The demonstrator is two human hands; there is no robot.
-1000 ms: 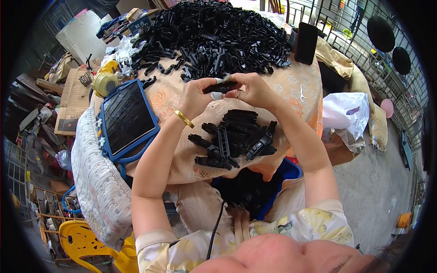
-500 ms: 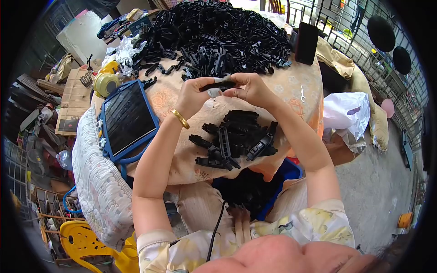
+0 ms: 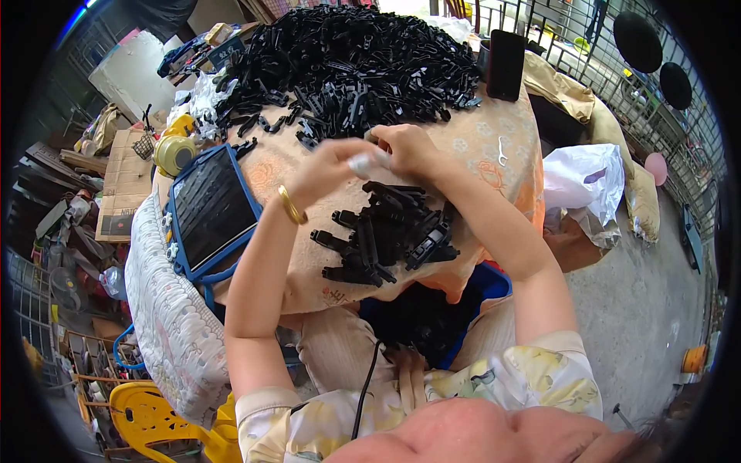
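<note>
Over the orange patterned tablecloth (image 3: 494,147), we bring our left hand (image 3: 336,166) and right hand (image 3: 405,147) together, fingers curled around a small whitish piece (image 3: 364,163) pinched between them. Just below lies a small heap of black plastic parts (image 3: 386,235); the big black pile (image 3: 347,65) sits beyond, a blue-cased tablet (image 3: 210,208) left.

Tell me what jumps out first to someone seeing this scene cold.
The big heap of black plastic parts across the far side of the table, with a smaller pile nearer the person. Between the two, the left hand and right hand meet, close together around a small whitish thing. A dark tablet in a blue case lies on the left.
</note>
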